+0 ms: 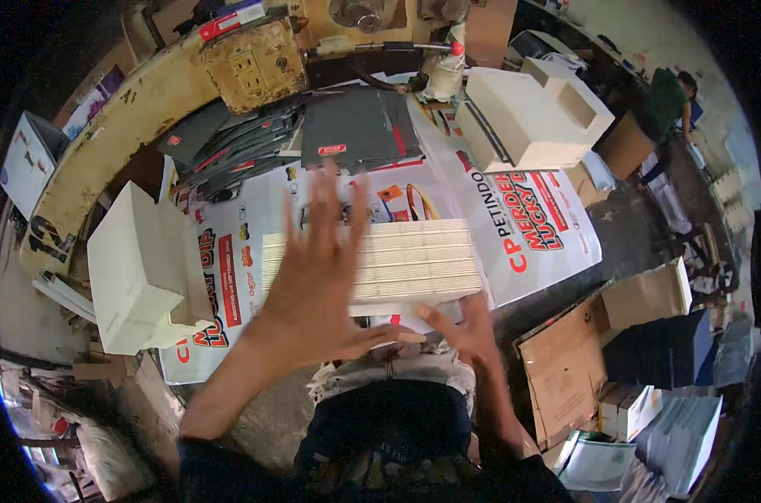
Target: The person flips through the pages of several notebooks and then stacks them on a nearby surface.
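Observation:
A thick stack of cream paper booklets (414, 260), its layered edges showing in rows, is in front of me at the table's near edge. My left hand (317, 260) is raised over the stack's left part with fingers spread, its fingertips smeared by motion, and nothing is in it. At the near right corner my right hand (464, 323) grips the stack, thumb on the front side; its other fingers are partly hidden. Beyond the stack lie dark grey printed covers (355, 126), one pile neat and the pile to its left (246, 147) fanned out.
A white printed banner sheet (514, 277) covers the table. White box-like holders stand at left (137, 268) and far right (531, 117). A worn yellow machine (254, 67) arches behind. Cardboard boxes (565, 369) and paper stacks (678, 436) sit at lower right. Another person (670, 105) works at far right.

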A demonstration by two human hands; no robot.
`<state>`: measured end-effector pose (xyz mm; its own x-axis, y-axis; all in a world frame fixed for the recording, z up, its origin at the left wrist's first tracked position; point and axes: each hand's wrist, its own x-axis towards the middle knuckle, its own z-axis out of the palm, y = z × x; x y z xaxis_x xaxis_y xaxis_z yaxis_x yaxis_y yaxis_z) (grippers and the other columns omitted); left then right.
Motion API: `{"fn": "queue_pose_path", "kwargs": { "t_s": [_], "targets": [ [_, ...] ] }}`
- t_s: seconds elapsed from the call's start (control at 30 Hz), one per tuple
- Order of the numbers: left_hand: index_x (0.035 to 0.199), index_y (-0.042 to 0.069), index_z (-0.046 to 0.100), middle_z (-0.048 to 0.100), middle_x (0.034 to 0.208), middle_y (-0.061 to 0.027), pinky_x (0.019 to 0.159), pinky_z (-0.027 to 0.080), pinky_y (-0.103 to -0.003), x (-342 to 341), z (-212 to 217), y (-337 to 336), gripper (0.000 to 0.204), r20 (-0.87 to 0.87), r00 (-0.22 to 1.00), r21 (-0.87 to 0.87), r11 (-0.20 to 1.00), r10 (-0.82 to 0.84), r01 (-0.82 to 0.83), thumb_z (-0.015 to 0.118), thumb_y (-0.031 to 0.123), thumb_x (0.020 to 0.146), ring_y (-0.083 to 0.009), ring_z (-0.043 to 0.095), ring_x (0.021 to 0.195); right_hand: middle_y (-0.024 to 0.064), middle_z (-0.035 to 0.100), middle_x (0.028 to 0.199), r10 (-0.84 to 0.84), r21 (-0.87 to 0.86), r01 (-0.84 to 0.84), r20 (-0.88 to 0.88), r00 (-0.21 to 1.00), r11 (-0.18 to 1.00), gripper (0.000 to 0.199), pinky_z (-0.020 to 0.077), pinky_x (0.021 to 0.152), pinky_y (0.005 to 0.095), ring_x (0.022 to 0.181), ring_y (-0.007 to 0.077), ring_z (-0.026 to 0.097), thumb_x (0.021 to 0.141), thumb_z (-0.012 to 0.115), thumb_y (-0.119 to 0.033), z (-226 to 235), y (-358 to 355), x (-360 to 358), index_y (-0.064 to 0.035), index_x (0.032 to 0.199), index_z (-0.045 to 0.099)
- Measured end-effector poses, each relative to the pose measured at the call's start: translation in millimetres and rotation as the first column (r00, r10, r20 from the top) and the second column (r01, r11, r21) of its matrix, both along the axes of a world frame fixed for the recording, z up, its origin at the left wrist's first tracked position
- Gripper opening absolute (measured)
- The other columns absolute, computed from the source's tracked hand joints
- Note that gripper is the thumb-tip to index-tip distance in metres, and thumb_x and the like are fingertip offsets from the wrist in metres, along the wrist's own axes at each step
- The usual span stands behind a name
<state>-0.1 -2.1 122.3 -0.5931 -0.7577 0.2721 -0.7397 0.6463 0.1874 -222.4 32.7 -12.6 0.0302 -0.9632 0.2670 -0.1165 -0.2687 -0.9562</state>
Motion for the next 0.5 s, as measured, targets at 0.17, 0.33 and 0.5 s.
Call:
{"fn": "queue_pose_path", "kwargs": {
  "t_s": [0.17, 0.33, 0.5],
  "targets": [
    [0.137, -0.008, 0.036, 0.042, 0.138, -0.0291, 0.113, 0.027, -0.055, 11, -24, -13, 0.117, 0.159, 0.986, 0.016, 0.998, 0.059, -0.062, 0.080, 0.068, 0.059, -0.0451, 0.037, 0.134, 0.0127, 0.069, 0.109, -0.035, 0.067, 0.027, 0.112, 0.993, 0.997, 0.042, 0.0472, 0.094, 0.0362, 0.102, 0.0205, 0.063, 0.078, 0.081, -0.013, 3, 0, 23, 0.0019, 0.114, 0.065],
    [0.121, -0.003, 0.049, 0.057, 0.110, -0.0216, 0.097, 0.042, -0.052, 24, -24, -5, 0.093, -0.030, 0.997, -0.228, 0.971, 0.072, -0.077, 0.083, 0.061, 0.062, -0.0396, 0.057, 0.106, 0.0192, 0.066, 0.120, 0.082, -0.005, -0.089, -0.324, 0.943, 0.996, 0.070, 0.0533, 0.093, 0.0385, 0.110, 0.0236, 0.064, 0.072, 0.088, -0.017, -10, -18, 1, 0.0024, 0.130, 0.053],
    [0.113, -0.004, 0.057, 0.067, 0.102, -0.0174, 0.085, 0.054, -0.040, 64, 46, 21, 0.080, -0.582, 0.765, 0.017, 0.944, 0.277, -0.329, 0.094, 0.043, 0.060, -0.0271, 0.068, 0.095, 0.0227, 0.053, 0.138, 0.065, -0.037, -0.073, -0.186, 0.980, 0.997, 0.091, 0.0469, 0.103, 0.0384, 0.123, 0.0302, 0.056, 0.072, 0.086, -0.013, -17, -12, 2, 0.0023, 0.146, 0.036]
  ]
}}
